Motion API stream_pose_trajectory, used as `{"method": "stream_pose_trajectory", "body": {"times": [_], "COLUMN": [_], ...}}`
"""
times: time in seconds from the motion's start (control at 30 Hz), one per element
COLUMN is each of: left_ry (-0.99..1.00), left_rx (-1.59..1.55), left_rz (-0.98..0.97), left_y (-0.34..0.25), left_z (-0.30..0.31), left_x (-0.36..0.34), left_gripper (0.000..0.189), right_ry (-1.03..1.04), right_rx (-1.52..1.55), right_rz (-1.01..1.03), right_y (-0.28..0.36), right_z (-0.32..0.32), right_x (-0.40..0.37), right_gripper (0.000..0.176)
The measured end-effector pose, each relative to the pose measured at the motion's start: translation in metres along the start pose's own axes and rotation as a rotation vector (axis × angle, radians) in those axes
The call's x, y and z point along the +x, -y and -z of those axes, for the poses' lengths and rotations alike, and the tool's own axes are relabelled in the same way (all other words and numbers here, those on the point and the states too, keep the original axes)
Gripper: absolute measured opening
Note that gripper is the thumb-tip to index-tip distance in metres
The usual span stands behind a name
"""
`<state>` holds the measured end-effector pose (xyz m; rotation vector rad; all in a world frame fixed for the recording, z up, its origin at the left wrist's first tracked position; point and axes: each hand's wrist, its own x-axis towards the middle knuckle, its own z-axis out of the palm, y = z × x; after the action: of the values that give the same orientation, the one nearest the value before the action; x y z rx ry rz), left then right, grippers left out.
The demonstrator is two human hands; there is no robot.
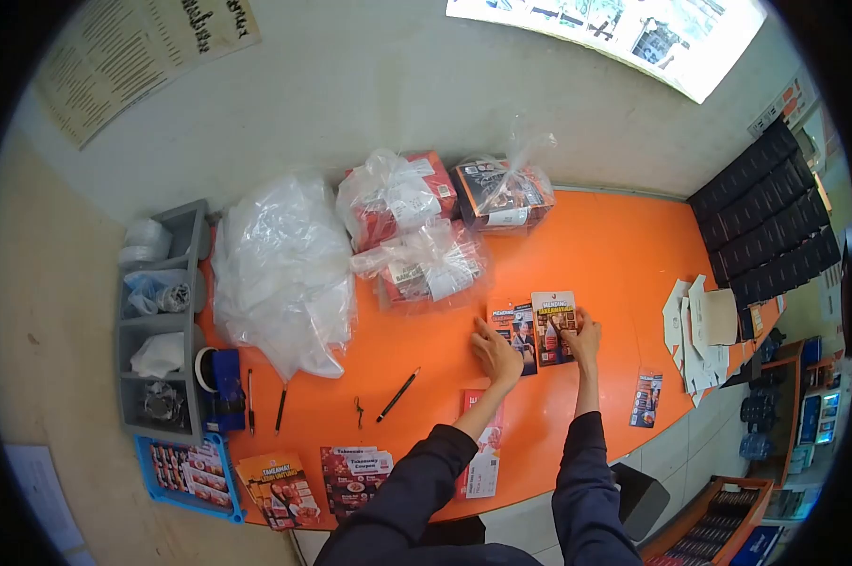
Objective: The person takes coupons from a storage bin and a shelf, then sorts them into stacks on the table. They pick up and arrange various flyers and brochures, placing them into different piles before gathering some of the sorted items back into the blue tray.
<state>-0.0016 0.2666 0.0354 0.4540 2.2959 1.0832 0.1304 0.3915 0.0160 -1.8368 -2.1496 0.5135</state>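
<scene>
Two printed cards lie side by side on the orange table (624, 283). My left hand (497, 355) rests at the left edge of the blue and orange card (524, 353), fingers spread. At the right edge of the darker card with yellow lettering (551, 316), my right hand (584, 338) has its thumb and fingers closed on the card. The right card slightly overlaps or touches the left one; which is hard to tell. A red and white leaflet (482, 467) lies below, partly under my left forearm.
Bagged boxes (506, 193) and a pile of clear plastic bags (284, 274) stand along the wall. Left are a grey organizer (202, 311), a blue basket (148, 481), pens (398, 394) and flyers (280, 491). Right are black boxes (765, 212), cardboard pieces (694, 330) and a small card (645, 400).
</scene>
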Motion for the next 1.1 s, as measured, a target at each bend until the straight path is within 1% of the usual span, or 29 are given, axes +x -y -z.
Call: {"method": "stream_pose_trajectory", "body": {"times": [0.03,0.13,0.23,0.27,0.3,0.33,0.37,0.4,0.43,0.47,0.5,0.53,0.57,0.6,0.63,0.67,0.73,0.77,0.8,0.83,0.9,0.93,1.0,1.03,1.07,1.1], "left_ry": [-0.002,-0.008,-0.197,-0.081,0.037,0.271,0.508,0.734,0.960,1.090,1.223,1.225,1.225,1.029,0.831,0.771,0.644,0.550,0.453,0.355,0.224,0.170,0.064,0.078,0.092,0.107], "left_rx": [0.030,0.012,0.162,0.094,0.027,-0.101,-0.237,-0.191,-0.150,-0.183,-0.220,-0.144,-0.068,-0.120,-0.169,-0.181,-0.211,-0.156,-0.097,-0.035,0.082,0.108,0.160,0.157,0.155,0.153], "left_rz": [0.031,0.029,-0.305,-0.389,-0.470,-0.584,-0.694,-0.694,-0.688,-0.697,-0.707,-0.528,-0.351,-0.213,-0.078,-0.034,0.051,-0.038,-0.127,-0.217,-0.298,-0.282,-0.256,-0.179,-0.104,-0.027], "left_y": [-0.002,-0.010,-0.006,-0.002,-0.002,0.009,0.025,0.037,0.054,0.083,0.112,0.135,0.158,0.190,0.215,0.218,0.220,0.225,0.229,0.230,0.220,0.219,0.223,0.225,0.225,0.225], "left_z": [0.002,0.023,0.032,0.052,0.077,0.108,0.148,0.190,0.230,0.256,0.279,0.304,0.325,0.337,0.345,0.351,0.360,0.354,0.341,0.329,0.309,0.297,0.274,0.268,0.264,0.261], "left_x": [-0.003,-0.017,-0.040,-0.055,-0.077,-0.099,-0.122,-0.142,-0.157,-0.167,-0.174,-0.177,-0.179,-0.189,-0.202,-0.209,-0.221,-0.222,-0.218,-0.215,-0.204,-0.198,-0.185,-0.183,-0.180,-0.180], "left_gripper": [0.080,0.083,0.080,0.076,0.072,0.064,0.057,0.052,0.047,0.045,0.042,0.042,0.042,0.041,0.041,0.042,0.045,0.047,0.050,0.053,0.066,0.070,0.079,0.083,0.087,0.091], "right_ry": [-0.022,-0.095,-0.334,-0.265,-0.192,-0.124,0.041,0.202,0.278,0.352,0.502,0.655,0.780,0.981,0.919,0.874,0.862,0.859,0.852,0.794,0.671,0.649,0.633,0.622,0.592,0.572], "right_rx": [-0.105,-0.176,-0.119,0.050,0.221,0.395,0.511,0.621,0.661,0.697,0.802,0.732,0.551,0.543,0.318,0.310,0.255,0.228,0.341,0.343,0.353,0.348,0.364,0.373,0.336,0.327], "right_rz": [-0.065,0.006,0.258,0.285,0.300,0.307,0.235,0.163,0.132,0.101,0.085,0.124,0.274,0.117,0.214,0.170,0.165,0.159,0.108,0.124,0.159,0.131,0.110,0.104,0.101,0.094], "right_y": [0.013,0.015,-0.002,0.004,0.014,0.024,0.037,0.049,0.060,0.071,0.082,0.084,0.092,0.109,0.119,0.111,0.129,0.135,0.136,0.137,0.150,0.158,0.143,0.136,0.148,0.145], "right_z": [0.008,0.006,0.003,0.003,0.017,0.032,0.045,0.054,0.055,0.053,0.048,0.036,0.027,0.027,0.020,-0.003,-0.009,-0.011,-0.020,-0.023,-0.027,-0.023,-0.037,-0.043,-0.029,-0.030], "right_x": [-0.007,-0.018,-0.032,-0.048,-0.073,-0.098,-0.126,-0.156,-0.185,-0.215,-0.242,-0.263,-0.283,-0.304,-0.320,-0.334,-0.352,-0.361,-0.368,-0.375,-0.383,-0.387,-0.390,-0.390,-0.392,-0.394], "right_gripper": [0.063,0.060,0.049,0.044,0.040,0.036,0.032,0.028,0.027,0.026,0.025,0.030,0.035,0.044,0.050,0.057,0.059,0.060,0.061,0.061,0.061,0.059,0.058,0.057,0.055,0.055]}}
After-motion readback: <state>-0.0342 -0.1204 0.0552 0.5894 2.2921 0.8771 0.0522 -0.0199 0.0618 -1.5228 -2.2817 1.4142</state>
